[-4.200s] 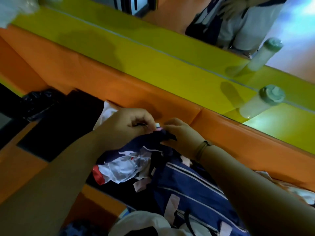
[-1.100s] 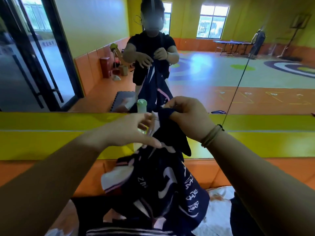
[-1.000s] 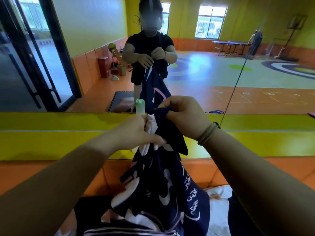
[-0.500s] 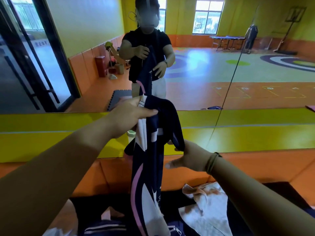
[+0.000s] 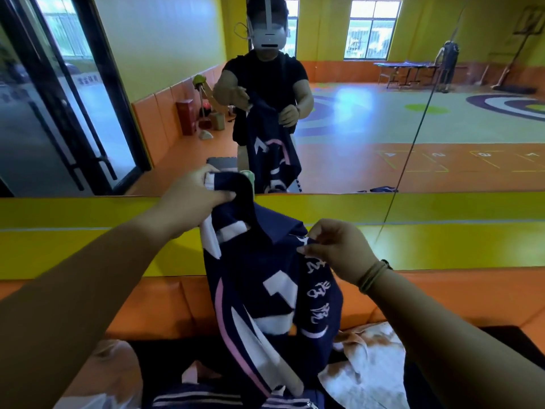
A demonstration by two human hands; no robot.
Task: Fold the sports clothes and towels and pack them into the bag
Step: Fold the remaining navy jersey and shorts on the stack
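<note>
Hanging limp and light, the soft jersey (image 5: 259, 273) is pinched at its top by the left hand (image 5: 193, 196) and right hand (image 5: 339, 249), and is probably best held by the shoulders.

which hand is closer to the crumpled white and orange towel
Right. The right hand pinches the navy jersey above the towel; the left hand grips the jersey's top, higher and farther to the left.

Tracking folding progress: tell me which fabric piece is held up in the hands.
The navy jersey with the pink stripe, held up by the left hand and right hand. The white, orange-stained cloth and the striped navy garment lie below it.
</note>
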